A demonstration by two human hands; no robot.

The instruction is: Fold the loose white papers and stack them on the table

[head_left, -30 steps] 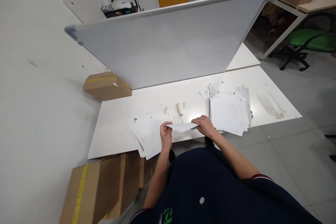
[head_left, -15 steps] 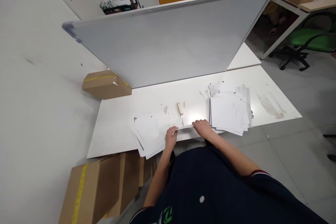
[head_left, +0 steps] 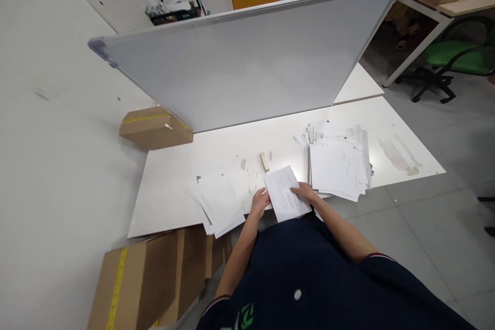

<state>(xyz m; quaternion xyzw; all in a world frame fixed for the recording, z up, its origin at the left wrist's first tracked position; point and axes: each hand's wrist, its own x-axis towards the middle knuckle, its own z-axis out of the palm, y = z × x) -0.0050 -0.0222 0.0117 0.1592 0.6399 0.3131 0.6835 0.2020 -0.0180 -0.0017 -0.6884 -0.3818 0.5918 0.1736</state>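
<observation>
Printed white paper sheets [head_left: 285,193], perhaps a thin stack, are tilted at the table's front edge, close to my body. My right hand [head_left: 305,193] grips their right side, thumb on top and the other fingers hidden beneath. At the left edge, my left hand [head_left: 260,202] has loosely curled, parted fingers; the fingertips meet the paper's edge without visibly clamping it. Just beyond the sheets lies a small beige block-like object [head_left: 264,161], possibly a stapler. A messy pile of papers [head_left: 336,165] sits to the right, and a smaller fanned pile [head_left: 220,198] to the left.
A large whiteboard [head_left: 247,62] stands across the back of the white table [head_left: 166,185]. One cardboard box [head_left: 157,129] is at its left end; more cardboard boxes [head_left: 131,278] stand below left. A green office chair [head_left: 456,56] is at far right.
The paper, seen nearly edge-on between both hands before, has turned so its printed face shows. My left hand has loosened from it; my right hand has shifted slightly right and down.
</observation>
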